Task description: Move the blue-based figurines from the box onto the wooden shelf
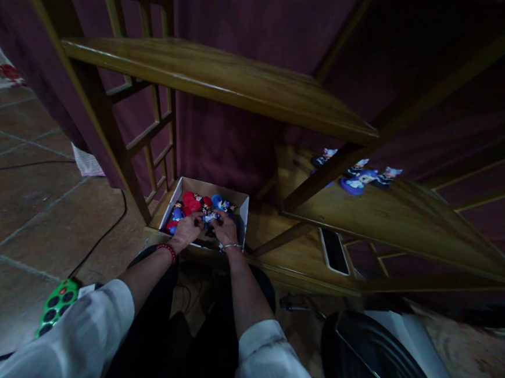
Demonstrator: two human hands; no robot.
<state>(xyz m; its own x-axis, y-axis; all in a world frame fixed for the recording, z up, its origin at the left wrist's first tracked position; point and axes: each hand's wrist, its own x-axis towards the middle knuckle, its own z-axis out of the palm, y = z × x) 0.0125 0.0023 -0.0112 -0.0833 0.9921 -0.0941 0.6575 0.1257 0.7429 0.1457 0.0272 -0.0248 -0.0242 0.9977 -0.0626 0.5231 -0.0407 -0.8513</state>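
An open cardboard box (244, 211) with white sides stands on the low wooden shelf and holds several small red, blue and black figurines (191, 201). My left hand (189, 228), with a red bead bracelet at the wrist, reaches over the box's front edge with its fingers bent inward. My right hand (225, 227), wearing a silver bracelet, is beside it, fingers curled. Between the two hands is a blue and white figurine (210, 216), near the fingertips of both. Both hands look closed, but the small contact points are hard to make out.
Above the box juts a wooden shelf (217, 81). On the right shelf (363, 221) stand several figurines (360, 179). A phone-like white-edged object (334, 251) lies lower right. A black round seat (379, 362), a green device (58, 305) and cables are near the floor.
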